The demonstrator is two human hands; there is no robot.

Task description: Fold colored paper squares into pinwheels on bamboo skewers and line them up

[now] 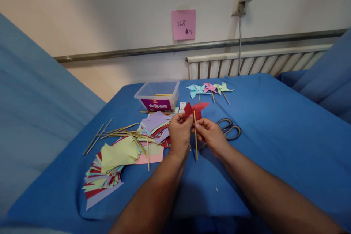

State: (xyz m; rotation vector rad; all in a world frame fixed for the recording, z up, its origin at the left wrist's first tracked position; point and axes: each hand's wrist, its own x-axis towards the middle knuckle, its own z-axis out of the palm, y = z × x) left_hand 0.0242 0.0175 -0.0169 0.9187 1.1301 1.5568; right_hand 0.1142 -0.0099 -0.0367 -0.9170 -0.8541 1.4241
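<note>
1. Both hands were up over the blue surface (274, 135): left hand (179, 135) pinched the red pinwheel (195, 109), right hand (211, 135) gripped its stick (195, 135).
2. Step: probably fixing paper to stick; the joint was hidden. Next move needs a steady stick.
3. Paper stack (115, 161) left, scissors (229, 128) right.
4. Farther: plastic box (157, 97), three finished pinwheels (210, 89), radiator (260, 62), pink note (183, 24).

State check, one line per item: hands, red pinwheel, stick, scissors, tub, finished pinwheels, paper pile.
left hand: pinching the red pinwheel
right hand: gripping the stick
red pinwheel: folded, held up against the stick top
stick: upright, off the table
scissors: lying flat, blades hidden behind the right hand
plastic tub: lid off
finished pinwheels: three, lying flat
paper squares: loose, fanned pile
</note>
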